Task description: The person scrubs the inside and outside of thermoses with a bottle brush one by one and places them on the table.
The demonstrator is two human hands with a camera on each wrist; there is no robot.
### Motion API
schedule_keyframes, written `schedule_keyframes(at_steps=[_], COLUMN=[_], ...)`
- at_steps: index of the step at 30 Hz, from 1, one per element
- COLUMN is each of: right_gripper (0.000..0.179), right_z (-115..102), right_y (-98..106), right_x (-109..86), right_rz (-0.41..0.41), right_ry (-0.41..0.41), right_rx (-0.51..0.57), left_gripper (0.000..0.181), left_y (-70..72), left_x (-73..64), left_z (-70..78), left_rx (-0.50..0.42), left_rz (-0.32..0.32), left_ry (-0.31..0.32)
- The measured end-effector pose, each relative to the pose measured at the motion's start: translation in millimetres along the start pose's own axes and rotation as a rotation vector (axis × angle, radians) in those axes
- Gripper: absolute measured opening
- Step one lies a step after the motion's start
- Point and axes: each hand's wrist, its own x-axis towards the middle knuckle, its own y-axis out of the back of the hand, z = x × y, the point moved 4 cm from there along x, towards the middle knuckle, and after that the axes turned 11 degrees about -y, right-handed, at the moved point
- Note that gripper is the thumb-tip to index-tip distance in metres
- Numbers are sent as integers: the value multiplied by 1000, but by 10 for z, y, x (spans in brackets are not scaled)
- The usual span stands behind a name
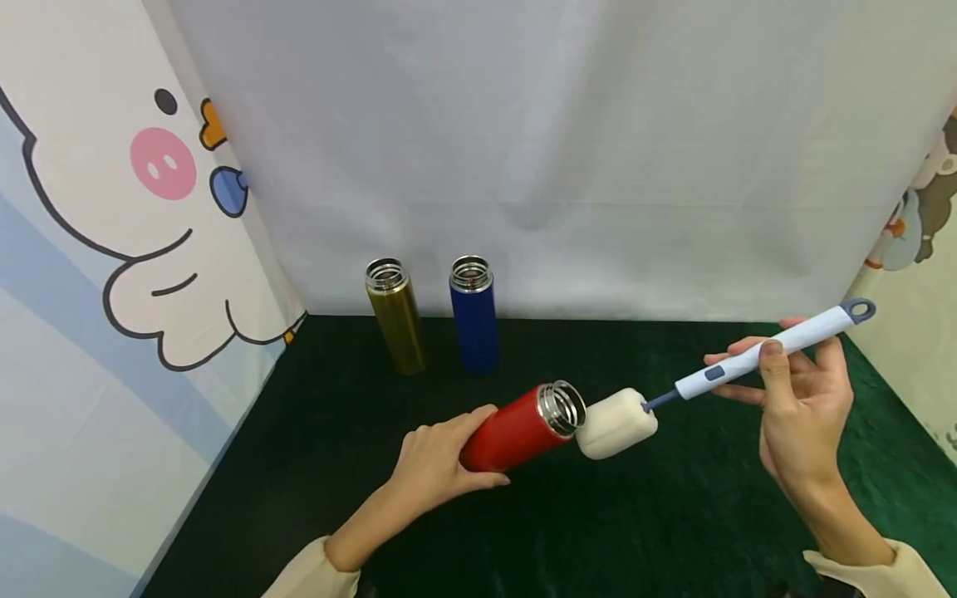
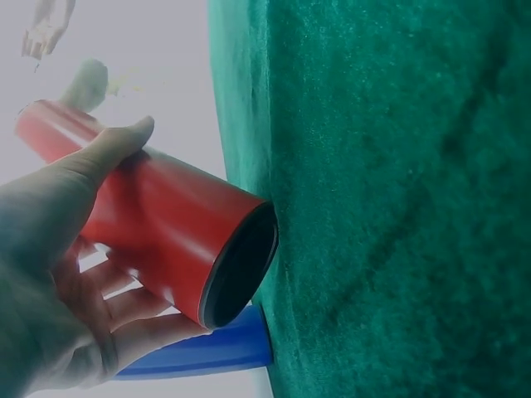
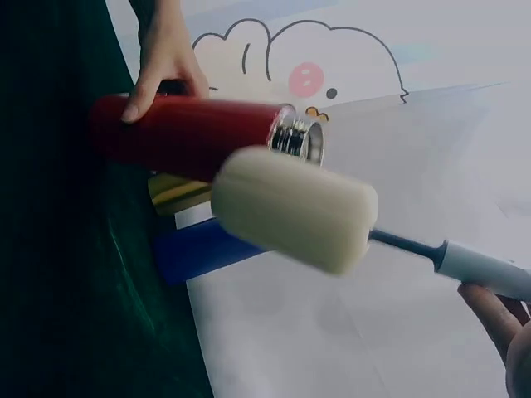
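My left hand (image 1: 441,453) grips a red bottle (image 1: 516,428) around its body, holding it tilted with its open steel mouth toward the right. In the left wrist view the bottle's dark base (image 2: 241,265) faces the camera. My right hand (image 1: 807,399) holds a bottle brush (image 1: 748,361) by its pale blue handle, between thumb and fingers. Its white sponge head (image 1: 616,423) is right beside the bottle's mouth, outside it. Whether sponge and rim touch, I cannot tell. In the right wrist view the sponge overlaps part of the bottle.
A gold bottle (image 1: 399,324) and a blue bottle (image 1: 474,324) stand uncapped at the back of the dark green cloth (image 1: 598,531). Behind them hangs a pale curtain (image 1: 598,166). A cartoon-printed panel (image 1: 90,291) rises at the left.
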Motion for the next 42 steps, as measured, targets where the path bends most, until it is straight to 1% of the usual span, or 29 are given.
schedule_keyframes(at_steps=[5,6,7,8,11,15,18,21,26,28,30,32,37,39,42], right_gripper=[23,23,22,22,21,23,25,25,22,23,24,26,29,28,28], right_z=[3,9,16,20,26,9,0,12,30,23,12,1,-24,-33,-42], right_y=[-60,-83,-107,-134,-214,-265,-243,-181,-46,-5,19,25,-16,-47,-116], right_x=[-38,-41,-40,-37,-19,11,25,35,7,-14,-37,-60,-107,-116,-127], right_rz=[-54,-67,-88,-98,-117,-94,-51,-15,18,18,2,-27,-102,-120,-132], right_ry=[-77,-87,-87,-81,-29,88,139,144,111,94,75,48,-23,-48,-63], right_rx=[122,146,199,216,259,288,265,212,62,-2,-37,-25,105,153,190], left_gripper=[76,76,76,77,77,77,77,77,78,78,80,82,85,85,84], left_y=[10,10,9,7,-1,-17,-27,-30,-11,-2,9,18,17,10,-12], left_x=[38,47,55,62,70,64,48,34,26,30,28,25,19,17,14], left_z=[6,9,12,16,35,72,84,76,60,55,52,49,33,39,68], left_rx=[33,43,52,59,78,84,83,76,67,61,54,44,42,49,66], left_rz=[-11,-17,-25,-32,-50,-55,-47,-40,-26,-16,-11,-9,-9,-5,-4], left_ry=[1,-4,-8,-12,-29,-54,-57,-50,-29,-23,-17,-8,13,9,-13])
